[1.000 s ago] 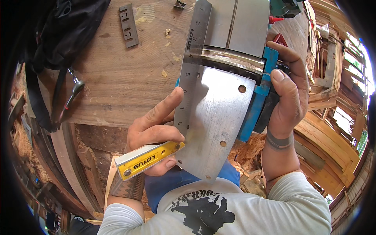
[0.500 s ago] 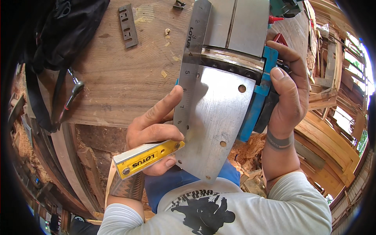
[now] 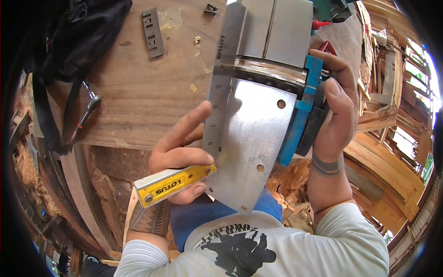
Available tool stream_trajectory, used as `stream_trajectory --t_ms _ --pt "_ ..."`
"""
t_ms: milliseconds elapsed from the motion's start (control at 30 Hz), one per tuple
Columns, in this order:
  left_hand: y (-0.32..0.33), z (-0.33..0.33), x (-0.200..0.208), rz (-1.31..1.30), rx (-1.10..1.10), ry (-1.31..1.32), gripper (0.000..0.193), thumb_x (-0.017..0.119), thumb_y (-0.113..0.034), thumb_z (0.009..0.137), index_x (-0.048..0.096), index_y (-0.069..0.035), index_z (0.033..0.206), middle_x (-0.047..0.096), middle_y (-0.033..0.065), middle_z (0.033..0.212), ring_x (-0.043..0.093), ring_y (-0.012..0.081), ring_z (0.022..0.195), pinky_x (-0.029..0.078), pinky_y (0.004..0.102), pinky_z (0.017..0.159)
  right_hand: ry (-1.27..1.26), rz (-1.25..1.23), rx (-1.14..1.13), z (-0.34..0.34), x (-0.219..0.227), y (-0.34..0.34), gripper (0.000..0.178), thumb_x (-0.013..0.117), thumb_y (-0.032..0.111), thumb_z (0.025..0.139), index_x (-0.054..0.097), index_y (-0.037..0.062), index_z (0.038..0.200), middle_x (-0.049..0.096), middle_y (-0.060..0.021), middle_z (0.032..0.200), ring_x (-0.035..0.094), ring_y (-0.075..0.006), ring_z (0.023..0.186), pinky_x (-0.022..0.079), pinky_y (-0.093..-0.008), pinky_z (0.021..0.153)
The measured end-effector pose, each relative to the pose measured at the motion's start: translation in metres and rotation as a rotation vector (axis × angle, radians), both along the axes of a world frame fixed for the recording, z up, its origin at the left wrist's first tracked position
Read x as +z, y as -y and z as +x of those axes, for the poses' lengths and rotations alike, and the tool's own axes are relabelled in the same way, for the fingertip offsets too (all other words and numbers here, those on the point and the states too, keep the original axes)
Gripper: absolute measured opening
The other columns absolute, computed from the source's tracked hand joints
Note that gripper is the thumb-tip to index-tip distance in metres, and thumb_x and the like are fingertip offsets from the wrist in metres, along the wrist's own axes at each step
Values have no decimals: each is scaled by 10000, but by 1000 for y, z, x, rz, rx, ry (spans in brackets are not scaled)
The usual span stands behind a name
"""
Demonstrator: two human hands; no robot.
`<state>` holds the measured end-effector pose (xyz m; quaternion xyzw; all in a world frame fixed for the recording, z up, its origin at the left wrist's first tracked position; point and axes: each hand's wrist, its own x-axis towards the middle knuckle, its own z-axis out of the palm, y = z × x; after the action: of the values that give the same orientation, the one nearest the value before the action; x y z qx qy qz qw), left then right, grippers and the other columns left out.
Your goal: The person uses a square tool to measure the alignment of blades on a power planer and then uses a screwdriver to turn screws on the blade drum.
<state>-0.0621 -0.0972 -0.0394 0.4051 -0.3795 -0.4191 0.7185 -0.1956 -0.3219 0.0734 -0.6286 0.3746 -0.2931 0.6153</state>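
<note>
An electric hand planer lies sole up before me, its metal sole plates split by a crosswise cutter drum. My right hand closes on the blue housing at the planer's right side, thumb and fingers near the drum's end. My left hand grips a try square by its yellow and silver stock, the index finger stretched along the blade. The square's long steel blade stands along the left edge of the sole, crossing the drum's end. Whether it touches the drum cannot be told.
On the wooden table lie a slotted planer blade and a small dark clip. A black bag with straps sits at the left, beside a socket wrench-like tool. Stacked lumber fills the right side.
The planer and my right hand have shifted slightly left. The square's blade has tilted a little, its face now darker and blurred near the drum. Both holds stay the same.
</note>
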Motion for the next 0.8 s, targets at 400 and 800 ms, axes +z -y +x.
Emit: stream_trajectory --t_ms 400,800 --pt "41 9 -29 -198 206 -50 381 713 -93 911 537 -204 1229 241 219 1637 459 438 1431 430 526 1178 -1031 -549 278 -61 17 109 383 717 372 937 690 33 1113 738 -150 1006 702 -306 920 539 -417 803" --pt "70 -12 -27 -248 282 -216 381 720 -91 875 538 -173 1200 254 204 1576 485 420 1411 414 510 1193 -1475 -691 332 -124 -37 123 502 731 315 883 522 65 1265 707 -271 1041 683 -464 994 525 -537 865"
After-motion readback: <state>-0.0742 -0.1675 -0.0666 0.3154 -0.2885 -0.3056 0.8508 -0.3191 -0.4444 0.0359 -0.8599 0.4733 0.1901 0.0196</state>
